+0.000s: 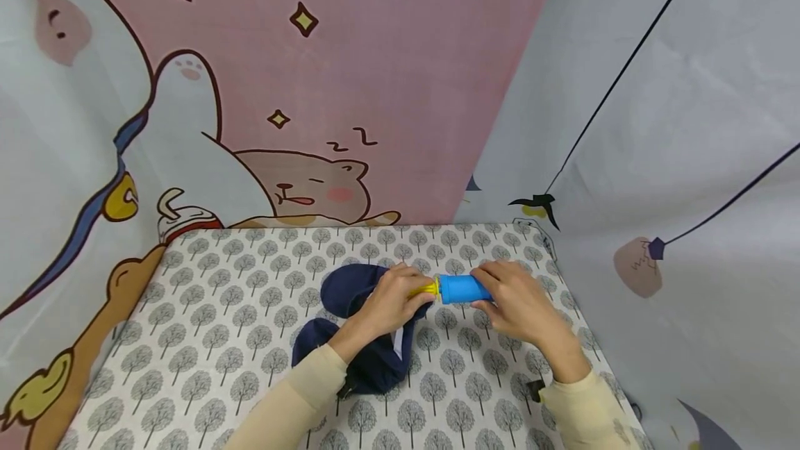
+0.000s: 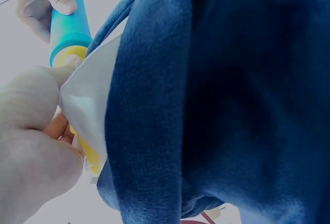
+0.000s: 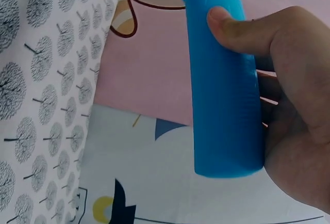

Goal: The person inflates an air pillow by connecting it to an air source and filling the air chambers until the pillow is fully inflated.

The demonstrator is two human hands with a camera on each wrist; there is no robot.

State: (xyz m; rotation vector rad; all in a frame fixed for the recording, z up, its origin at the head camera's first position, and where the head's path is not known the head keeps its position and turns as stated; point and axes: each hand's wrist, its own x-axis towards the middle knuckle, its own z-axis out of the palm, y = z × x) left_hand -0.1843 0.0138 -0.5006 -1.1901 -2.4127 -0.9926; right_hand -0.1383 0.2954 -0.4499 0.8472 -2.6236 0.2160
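A hand pump with a blue tube (image 1: 459, 289) and a yellow end (image 1: 426, 289) lies lengthwise between both hands above the table. My left hand (image 1: 390, 301) pinches the yellow end. My right hand (image 1: 515, 297) grips the blue tube, its thumb along the side in the right wrist view, where the tube (image 3: 221, 105) points up. Under my left hand and forearm is a navy fabric item (image 1: 381, 367) with two rounded lobes, shaped like a neck pillow. Its fabric (image 2: 149, 110) fills much of the left wrist view, with a white flap (image 2: 90, 97) beside the fingers.
The table cover (image 1: 206, 339) is white with printed grey trees. Behind it hangs a pink and white cartoon cloth (image 1: 400, 75), and a pale cloth (image 1: 700, 123) borders the right side. A small black object (image 1: 535, 389) shows beside my right wrist.
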